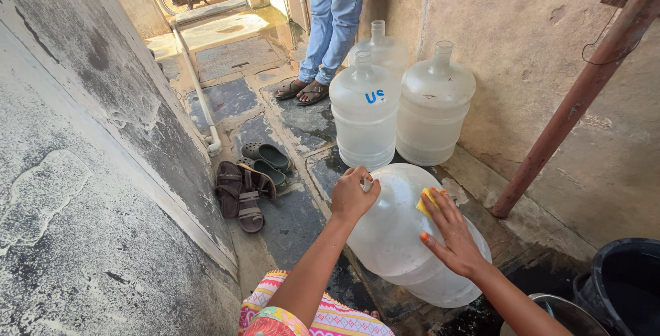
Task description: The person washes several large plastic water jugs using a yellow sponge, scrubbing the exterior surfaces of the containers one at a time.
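Note:
A big translucent water jug (399,229) lies tilted on its side on the wet stone floor in front of me. My left hand (352,195) is closed around its neck at the upper left. My right hand (450,233) lies flat on the jug's side, pressing a small yellow sponge (427,202) under its fingertips.
Three more upright jugs (364,112) stand behind by the wall. A person in jeans and sandals (333,26) stands beyond them. Sandals (240,195) and green clogs (267,157) lie at left near a white pipe (199,95). A rusty pole (577,95) leans at right; a black bucket (622,284) is at bottom right.

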